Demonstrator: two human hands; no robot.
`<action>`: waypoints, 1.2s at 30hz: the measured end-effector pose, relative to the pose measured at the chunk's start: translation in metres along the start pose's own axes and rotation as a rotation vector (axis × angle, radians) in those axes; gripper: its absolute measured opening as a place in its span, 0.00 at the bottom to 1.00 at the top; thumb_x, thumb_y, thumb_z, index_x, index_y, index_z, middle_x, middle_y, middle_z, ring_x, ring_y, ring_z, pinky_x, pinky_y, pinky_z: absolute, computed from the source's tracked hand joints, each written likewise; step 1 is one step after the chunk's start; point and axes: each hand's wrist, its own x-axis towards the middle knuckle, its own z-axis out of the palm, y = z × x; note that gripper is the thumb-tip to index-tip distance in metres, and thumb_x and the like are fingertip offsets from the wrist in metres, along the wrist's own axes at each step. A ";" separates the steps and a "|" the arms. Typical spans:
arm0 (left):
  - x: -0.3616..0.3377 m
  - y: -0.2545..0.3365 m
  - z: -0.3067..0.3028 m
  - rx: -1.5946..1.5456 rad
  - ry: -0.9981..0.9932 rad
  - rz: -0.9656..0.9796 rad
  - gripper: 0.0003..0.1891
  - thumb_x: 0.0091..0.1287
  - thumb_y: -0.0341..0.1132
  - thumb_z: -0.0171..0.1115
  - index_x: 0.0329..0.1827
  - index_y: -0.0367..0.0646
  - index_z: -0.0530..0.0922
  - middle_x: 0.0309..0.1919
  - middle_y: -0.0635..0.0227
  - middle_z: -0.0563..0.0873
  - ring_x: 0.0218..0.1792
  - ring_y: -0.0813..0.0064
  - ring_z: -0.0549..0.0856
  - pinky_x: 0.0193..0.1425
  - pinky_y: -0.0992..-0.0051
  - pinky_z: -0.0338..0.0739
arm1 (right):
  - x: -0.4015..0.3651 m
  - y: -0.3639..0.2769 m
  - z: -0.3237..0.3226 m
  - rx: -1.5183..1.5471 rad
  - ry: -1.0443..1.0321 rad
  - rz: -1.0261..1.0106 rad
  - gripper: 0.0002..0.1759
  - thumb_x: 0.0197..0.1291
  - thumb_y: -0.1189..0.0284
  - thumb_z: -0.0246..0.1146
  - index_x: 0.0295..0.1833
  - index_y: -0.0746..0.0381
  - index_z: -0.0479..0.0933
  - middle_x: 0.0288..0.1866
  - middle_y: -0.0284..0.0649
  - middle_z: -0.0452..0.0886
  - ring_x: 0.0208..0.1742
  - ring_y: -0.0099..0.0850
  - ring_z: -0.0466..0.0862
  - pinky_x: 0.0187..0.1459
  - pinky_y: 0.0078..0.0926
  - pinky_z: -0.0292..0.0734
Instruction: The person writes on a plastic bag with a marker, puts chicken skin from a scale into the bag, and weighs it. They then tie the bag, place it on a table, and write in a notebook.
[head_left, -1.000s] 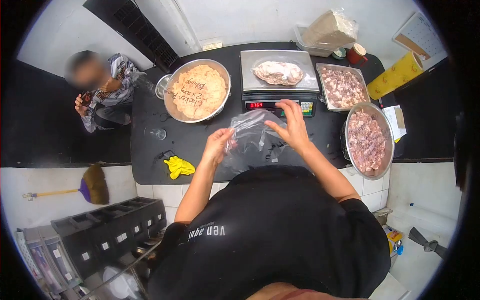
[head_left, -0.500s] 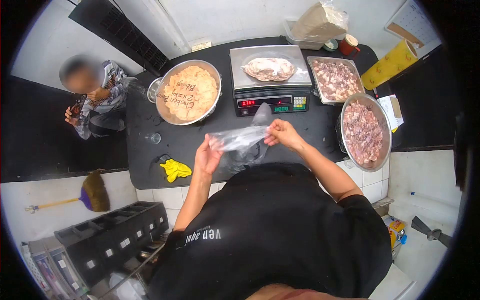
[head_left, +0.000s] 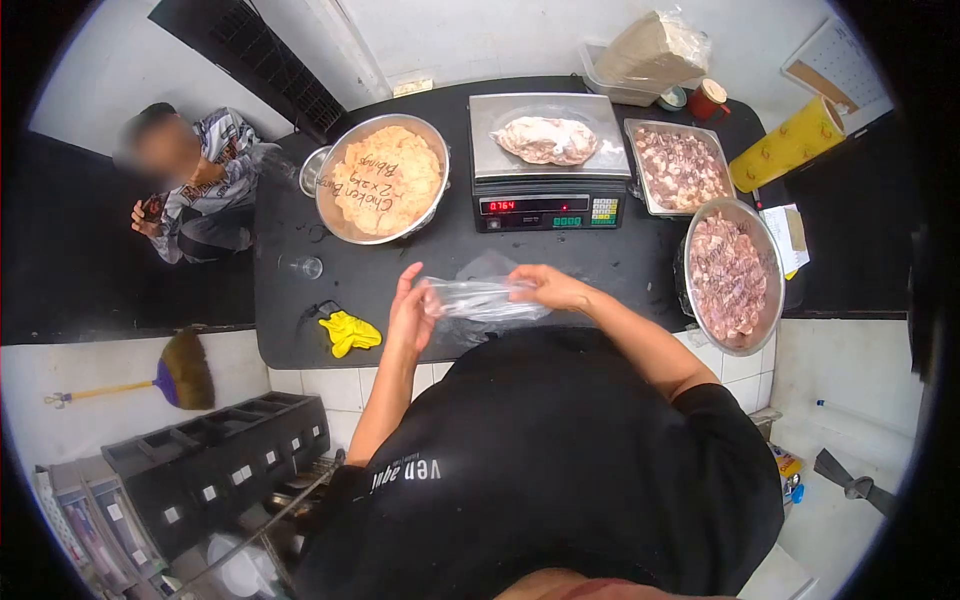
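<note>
A clear plastic bag (head_left: 478, 298) is stretched sideways between my two hands, just above the table's near edge. My left hand (head_left: 412, 308) grips its left end between thumb and fingers, with some fingertips pointing up. On the other end, my right hand (head_left: 548, 288) pinches the plastic. Beyond the bag stands a digital scale (head_left: 548, 212) with a red lit readout. A bag of pale meat (head_left: 547, 141) rests on its steel pan.
Left is a covered steel bowl of pale minced meat (head_left: 385, 180), with yellow gloves (head_left: 350, 333) nearer me. Right are a tray (head_left: 680, 165) and a bowl (head_left: 735, 275) of cut meat, plus a yellow roll (head_left: 790, 145). A seated person (head_left: 215, 190) is at far left.
My hands have drawn closer together and slightly toward me, and the bag between them is bunched into a narrower band. The meat on the scale stays put.
</note>
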 end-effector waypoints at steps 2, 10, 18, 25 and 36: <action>-0.012 0.011 0.010 0.003 -0.222 -0.035 0.09 0.66 0.27 0.56 0.46 0.46 0.80 0.32 0.72 0.76 0.31 0.82 0.77 0.36 0.79 0.71 | 0.011 0.010 -0.010 0.187 0.061 0.196 0.10 0.62 0.69 0.64 0.47 0.59 0.78 0.32 0.33 0.80 0.32 0.23 0.77 0.34 0.22 0.71; 0.005 -0.009 0.020 1.571 0.207 0.679 0.17 0.63 0.23 0.54 0.52 0.48 0.82 0.48 0.53 0.74 0.42 0.48 0.82 0.46 0.58 0.77 | 0.003 -0.033 -0.037 0.022 -0.230 0.275 0.16 0.58 0.58 0.67 0.41 0.60 0.81 0.25 0.31 0.78 0.28 0.18 0.76 0.31 0.21 0.69; 0.013 -0.016 0.019 1.590 0.166 0.809 0.09 0.59 0.24 0.63 0.41 0.36 0.75 0.63 0.48 0.70 0.47 0.49 0.82 0.48 0.63 0.78 | 0.069 -0.063 -0.181 -0.976 0.780 -0.251 0.52 0.41 0.57 0.77 0.72 0.55 0.60 0.66 0.55 0.66 0.70 0.54 0.61 0.62 0.48 0.67; 0.020 -0.020 0.024 1.454 0.121 0.696 0.05 0.63 0.21 0.53 0.38 0.35 0.77 0.49 0.49 0.80 0.45 0.47 0.82 0.48 0.61 0.78 | 0.137 -0.019 -0.222 -1.121 0.456 0.115 0.38 0.50 0.70 0.68 0.69 0.43 0.66 0.62 0.49 0.75 0.57 0.54 0.78 0.56 0.47 0.74; 0.060 -0.033 0.037 1.231 -0.077 0.282 0.33 0.56 0.23 0.60 0.69 0.39 0.65 0.53 0.58 0.81 0.31 0.78 0.81 0.35 0.78 0.75 | 0.045 -0.061 -0.065 0.764 0.577 -0.272 0.29 0.64 0.71 0.61 0.68 0.65 0.62 0.64 0.44 0.72 0.63 0.33 0.73 0.62 0.34 0.71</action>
